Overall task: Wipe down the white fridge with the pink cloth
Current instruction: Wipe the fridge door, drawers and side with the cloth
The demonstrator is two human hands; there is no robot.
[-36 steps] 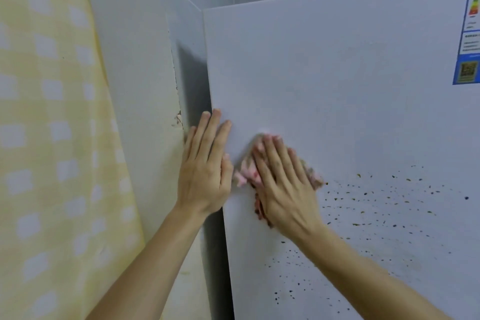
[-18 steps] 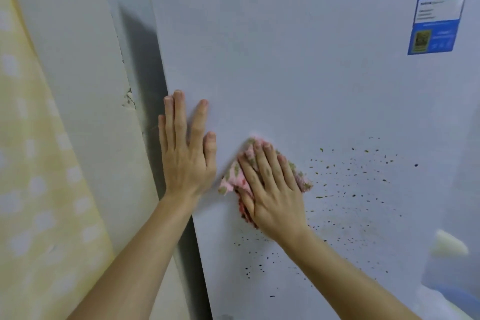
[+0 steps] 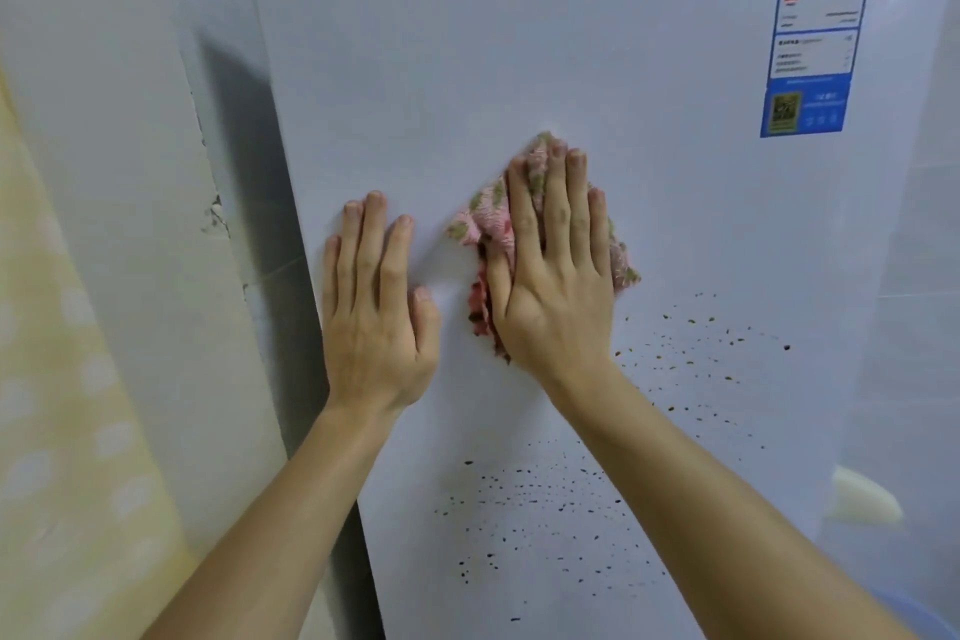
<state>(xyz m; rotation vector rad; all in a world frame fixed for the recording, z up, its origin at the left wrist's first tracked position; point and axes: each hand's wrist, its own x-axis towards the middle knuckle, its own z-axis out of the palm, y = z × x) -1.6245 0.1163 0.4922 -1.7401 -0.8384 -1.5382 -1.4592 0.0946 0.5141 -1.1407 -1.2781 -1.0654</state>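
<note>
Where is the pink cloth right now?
Head view, centre: the pink cloth lies flat against the white fridge under the right hand, just right of the left hand and above the dark specks.

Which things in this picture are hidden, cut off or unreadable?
Head view:
Pink cloth: middle hidden under the right hand.
White fridge: the surface beneath the left hand is covered; its lower part cut off by the frame edge.
Blue label: small print too small to read.
Pale object, lower right: blurred.
</note>
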